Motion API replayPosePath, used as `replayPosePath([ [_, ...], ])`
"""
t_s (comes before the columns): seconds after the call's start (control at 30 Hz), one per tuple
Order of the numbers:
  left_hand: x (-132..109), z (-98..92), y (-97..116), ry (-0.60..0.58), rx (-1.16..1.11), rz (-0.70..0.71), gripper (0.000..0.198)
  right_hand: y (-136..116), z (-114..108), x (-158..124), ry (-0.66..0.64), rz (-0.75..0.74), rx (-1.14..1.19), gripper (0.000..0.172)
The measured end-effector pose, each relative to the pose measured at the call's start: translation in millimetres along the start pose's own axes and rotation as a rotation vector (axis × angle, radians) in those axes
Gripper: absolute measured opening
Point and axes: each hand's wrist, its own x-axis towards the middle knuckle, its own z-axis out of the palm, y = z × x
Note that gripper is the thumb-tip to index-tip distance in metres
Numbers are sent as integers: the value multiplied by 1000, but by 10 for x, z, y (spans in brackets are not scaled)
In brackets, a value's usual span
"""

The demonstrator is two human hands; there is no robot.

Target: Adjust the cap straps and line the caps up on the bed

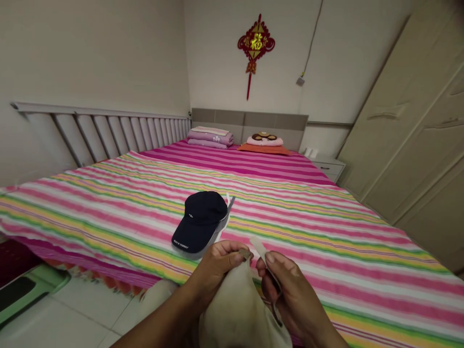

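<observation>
Low in the middle, a beige cloth cap (237,304) is held between my two hands, its crown partly hidden. My left hand (223,263) pinches the cap's edge at a small tab between thumb and fingers. On the other side, my right hand (290,287) is closed on the cap's pale strap (258,247), whose free end sticks up past the thumb. A gap separates the strap end from the tab. Just beyond my left hand, a dark navy cap (201,217) lies on the bed, brim toward me, with a pale strip beside it.
The striped bedsheet (119,203) spreads over the bed. Folded purple bedding (210,137) and an orange pillow (264,148) sit by the headboard (250,123). A metal rail (108,133) runs along the left, a green stool (36,285) stands lower left, and a wardrobe (409,125) is at right.
</observation>
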Motion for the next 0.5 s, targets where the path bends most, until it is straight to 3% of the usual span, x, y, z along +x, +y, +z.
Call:
replayPosePath([
  [0.27,51,-14,-50,-14,-174,-17,27,-25,-49,-40,41,28,24,29],
  [0.5,75,-51,-121,0,-187,-15,26,-10,-56,-27,23,49,-11,30],
])
